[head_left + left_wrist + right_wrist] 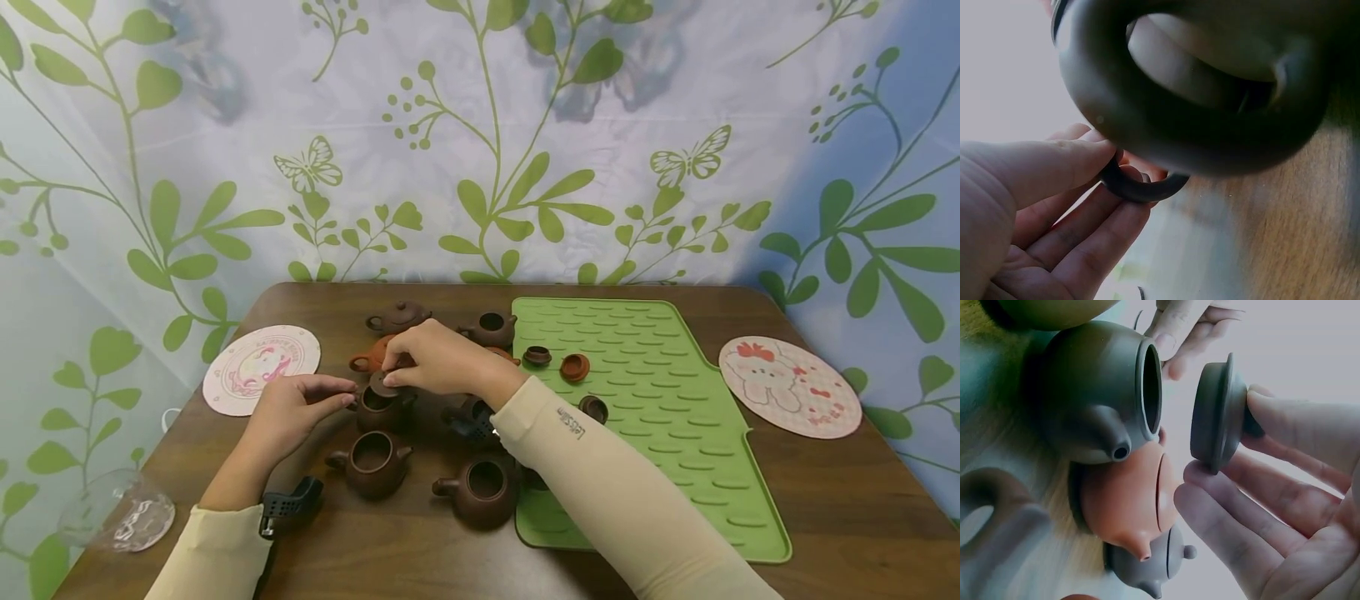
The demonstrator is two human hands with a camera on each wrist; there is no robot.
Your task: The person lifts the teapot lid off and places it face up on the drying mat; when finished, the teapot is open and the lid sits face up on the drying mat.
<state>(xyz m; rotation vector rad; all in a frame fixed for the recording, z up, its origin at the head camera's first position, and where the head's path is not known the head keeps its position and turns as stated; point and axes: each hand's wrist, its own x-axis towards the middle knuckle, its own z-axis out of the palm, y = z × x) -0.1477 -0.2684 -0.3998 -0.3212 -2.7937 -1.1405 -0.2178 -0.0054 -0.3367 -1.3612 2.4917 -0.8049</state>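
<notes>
My right hand (442, 358) pinches a dark brown teapot lid (1213, 419) by its knob, tilted close over the mouth of a dark brown clay teapot (1094, 394). In the right wrist view a gap shows between lid and rim. My left hand (288, 417) is at the same teapot's side, its thumb and fingers around the ring-shaped handle (1147, 190). Nearer to me stand two lidless dark teapots, one at the left (371, 467) and one at the right (486, 493). Behind the hands are an orange teapot (1122, 494) and a small lidded dark teapot (1147, 556).
A green ridged mat (667, 367) covers the right half of the table, with loose lids such as an orange-brown lid (575, 367) near its left edge. Another lidless teapot (491, 329) stands at the back. Round pads lie left (258, 367) and right (791, 385).
</notes>
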